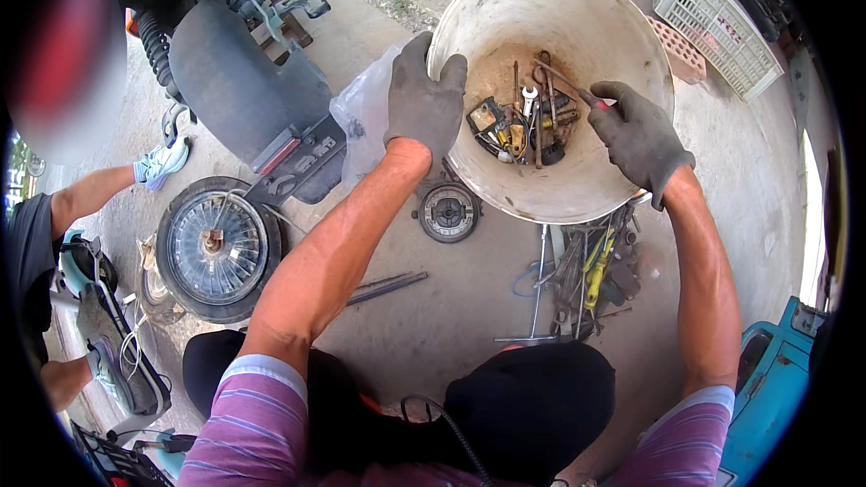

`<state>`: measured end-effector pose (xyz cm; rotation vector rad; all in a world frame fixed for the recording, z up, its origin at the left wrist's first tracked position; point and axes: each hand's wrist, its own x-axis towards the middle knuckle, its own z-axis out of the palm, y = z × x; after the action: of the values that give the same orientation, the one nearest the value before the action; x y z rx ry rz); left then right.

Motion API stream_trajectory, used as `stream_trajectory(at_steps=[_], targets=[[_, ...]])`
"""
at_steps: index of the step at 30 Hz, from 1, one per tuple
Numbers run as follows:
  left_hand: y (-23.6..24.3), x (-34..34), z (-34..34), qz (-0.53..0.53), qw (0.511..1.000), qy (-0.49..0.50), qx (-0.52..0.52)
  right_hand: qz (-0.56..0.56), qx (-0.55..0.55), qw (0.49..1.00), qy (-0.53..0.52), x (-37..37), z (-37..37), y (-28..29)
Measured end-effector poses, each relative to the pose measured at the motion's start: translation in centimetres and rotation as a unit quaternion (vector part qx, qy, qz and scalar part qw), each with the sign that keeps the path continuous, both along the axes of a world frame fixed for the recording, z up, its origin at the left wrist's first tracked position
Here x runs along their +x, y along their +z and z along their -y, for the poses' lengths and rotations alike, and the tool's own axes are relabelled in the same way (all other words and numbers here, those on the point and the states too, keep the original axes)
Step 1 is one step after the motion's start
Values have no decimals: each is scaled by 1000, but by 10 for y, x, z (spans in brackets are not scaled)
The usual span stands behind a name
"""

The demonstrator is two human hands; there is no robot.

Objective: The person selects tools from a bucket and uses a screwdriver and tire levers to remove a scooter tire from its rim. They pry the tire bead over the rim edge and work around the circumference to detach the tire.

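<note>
My gloved left hand [422, 99] grips the upper left rim of a whitish plastic bucket [591, 27], beside a crumpled clear plastic bag [365, 104]. My gloved right hand [631, 131], inside the bucket's right side, holds a red-handled tool [599, 103] with its shank pointing toward tools and small parts lying at the bottom, among them a silver open-ended wrench [529, 99]. Below the bucket, a round dark hub part [448, 213] lies on the concrete, and to its right is a pile of tools with yellow-handled pieces [595, 280].
A scooter's rear fender [225, 81] and a detached wheel [212, 261] are at left. Another person's legs [104, 194] are at the far left. A plastic crate [713, 22] and brick [677, 50] stand at back right, a teal toolbox [780, 370] at lower right. A metal bar [388, 284] lies front centre.
</note>
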<state>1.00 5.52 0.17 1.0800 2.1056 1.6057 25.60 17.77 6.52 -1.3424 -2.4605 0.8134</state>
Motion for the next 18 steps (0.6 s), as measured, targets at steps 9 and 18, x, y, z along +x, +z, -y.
stream_trajectory(at_steps=[9,18], targets=[[-15,-33,-14,-212,974,71,-26,-357,-108,925,-67,-5,77,38],[8,-46,0,-383,924,-13,15,-266,-232,935,-44,14,87,40]])
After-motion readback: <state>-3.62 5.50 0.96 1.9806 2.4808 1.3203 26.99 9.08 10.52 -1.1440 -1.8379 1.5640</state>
